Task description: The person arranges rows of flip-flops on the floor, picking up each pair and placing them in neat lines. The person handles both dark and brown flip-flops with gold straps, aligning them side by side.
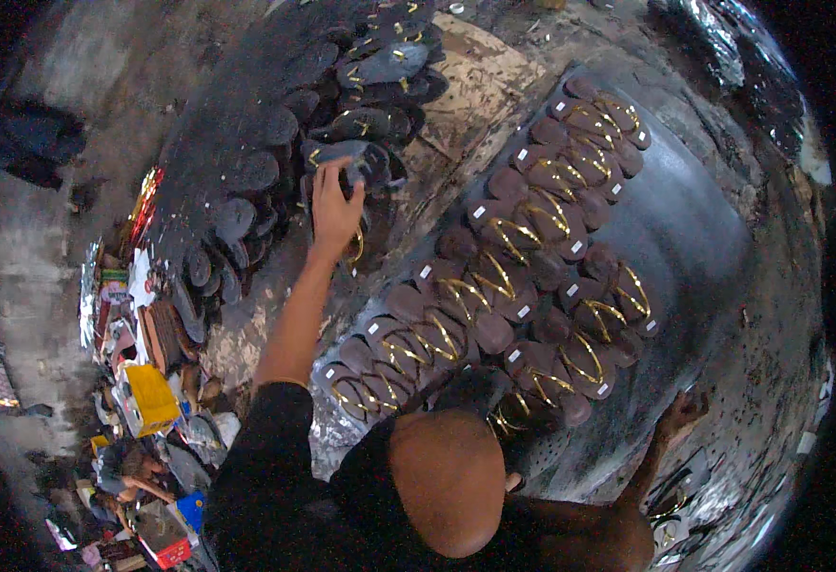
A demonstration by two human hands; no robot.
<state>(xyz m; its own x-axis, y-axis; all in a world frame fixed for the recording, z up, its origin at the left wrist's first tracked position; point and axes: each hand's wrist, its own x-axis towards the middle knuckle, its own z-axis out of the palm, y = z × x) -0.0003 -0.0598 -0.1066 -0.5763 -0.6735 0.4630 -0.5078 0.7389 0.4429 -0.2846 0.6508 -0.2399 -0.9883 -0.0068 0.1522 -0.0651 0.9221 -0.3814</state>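
My left hand (336, 212) reaches up from a black sleeve to a pile of dark sandals at the upper left. Its fingers and thumb close on the edge of a dark grey sandal (372, 160) with small gold strap parts; the fingertips are partly hidden. Right beside it lies another dark sandal (372, 124) with gold straps. I cannot see my right hand. To the right, brown sandals (509, 257) with zigzag gold straps and small white labels overlap in long rows on a dark grey sheet (675, 229).
A co-worker's bald head (448, 481) is at the bottom middle, and their hand (685, 412) rests at the right. Dark soles (258, 170) lie heaped left of my hand. Another person (132, 469) sits lower left near a yellow box (153, 396) and mixed goods.
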